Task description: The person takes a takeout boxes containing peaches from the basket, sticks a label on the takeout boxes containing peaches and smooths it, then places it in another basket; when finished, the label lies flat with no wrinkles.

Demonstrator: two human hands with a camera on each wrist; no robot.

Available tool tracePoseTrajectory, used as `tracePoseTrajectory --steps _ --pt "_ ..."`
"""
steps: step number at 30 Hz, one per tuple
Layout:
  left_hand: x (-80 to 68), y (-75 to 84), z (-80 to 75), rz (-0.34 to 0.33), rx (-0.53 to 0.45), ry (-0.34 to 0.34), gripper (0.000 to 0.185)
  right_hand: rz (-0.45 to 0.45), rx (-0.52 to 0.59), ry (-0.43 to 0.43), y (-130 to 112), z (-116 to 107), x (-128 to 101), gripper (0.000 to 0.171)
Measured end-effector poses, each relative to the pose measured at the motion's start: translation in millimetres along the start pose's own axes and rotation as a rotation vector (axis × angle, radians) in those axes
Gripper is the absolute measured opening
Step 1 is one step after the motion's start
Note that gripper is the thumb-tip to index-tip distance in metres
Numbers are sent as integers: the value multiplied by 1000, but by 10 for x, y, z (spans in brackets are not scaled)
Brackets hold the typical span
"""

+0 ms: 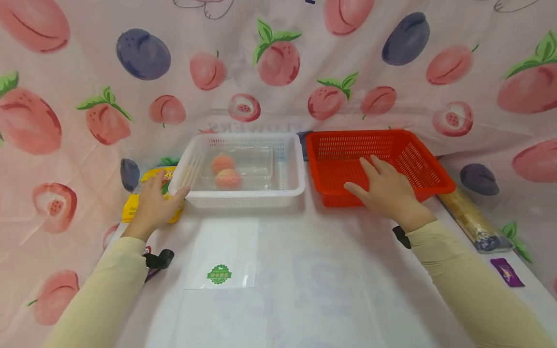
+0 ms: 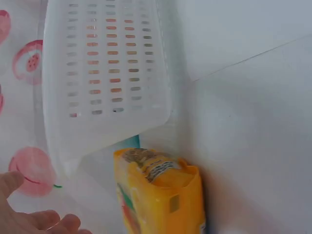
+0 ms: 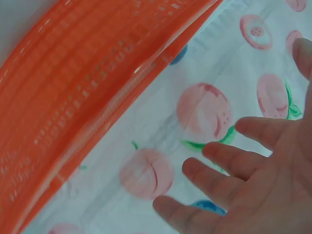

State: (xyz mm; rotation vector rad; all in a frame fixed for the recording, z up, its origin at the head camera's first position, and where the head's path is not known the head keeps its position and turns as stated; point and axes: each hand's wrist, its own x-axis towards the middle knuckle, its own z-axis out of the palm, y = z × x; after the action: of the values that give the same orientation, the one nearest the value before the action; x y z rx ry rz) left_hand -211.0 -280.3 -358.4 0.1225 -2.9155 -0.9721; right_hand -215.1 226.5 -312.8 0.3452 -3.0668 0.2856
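A white plastic basket (image 1: 243,195) stands at the back of the table. In it lie two peaches (image 1: 228,179) and a clear plastic box (image 1: 256,162); whether the peaches are inside the box I cannot tell. My left hand (image 1: 155,205) is at the basket's left front corner, above a yellow package (image 2: 168,204), fingers spread and holding nothing. To the right stands a red plastic basket (image 1: 344,199) with no contents visible. Over its front right part hovers my right hand (image 1: 387,191), its fingers extended and apart. In the right wrist view that hand is clear of the red rim.
A clear bag with a green label (image 1: 219,274) lies flat on the white table in front of the white basket. At the right edge are a long clear-wrapped pack (image 1: 476,220) and a small purple packet (image 1: 507,272). A peach-printed cloth (image 1: 278,106) hangs behind.
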Motion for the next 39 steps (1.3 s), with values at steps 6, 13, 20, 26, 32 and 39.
tracePoseTrajectory --steps 6,13,20,26,32,39 --pt "53 -81 76 -34 -123 35 98 -34 163 -7 -195 62 194 93" --pt "79 -159 177 -66 -228 31 96 -54 333 -10 -396 217 437 90" --pt "103 -143 239 -122 -315 0 98 -95 485 1 -648 366 665 87" --pt "128 -129 276 -164 -343 -29 98 -116 605 -24 -877 449 799 85" --pt "146 -142 306 -156 -339 -33 95 -131 632 -64 -1082 526 895 83" --pt "165 -144 327 -154 -363 -37 91 -152 637 -86 -1249 619 1004 83"
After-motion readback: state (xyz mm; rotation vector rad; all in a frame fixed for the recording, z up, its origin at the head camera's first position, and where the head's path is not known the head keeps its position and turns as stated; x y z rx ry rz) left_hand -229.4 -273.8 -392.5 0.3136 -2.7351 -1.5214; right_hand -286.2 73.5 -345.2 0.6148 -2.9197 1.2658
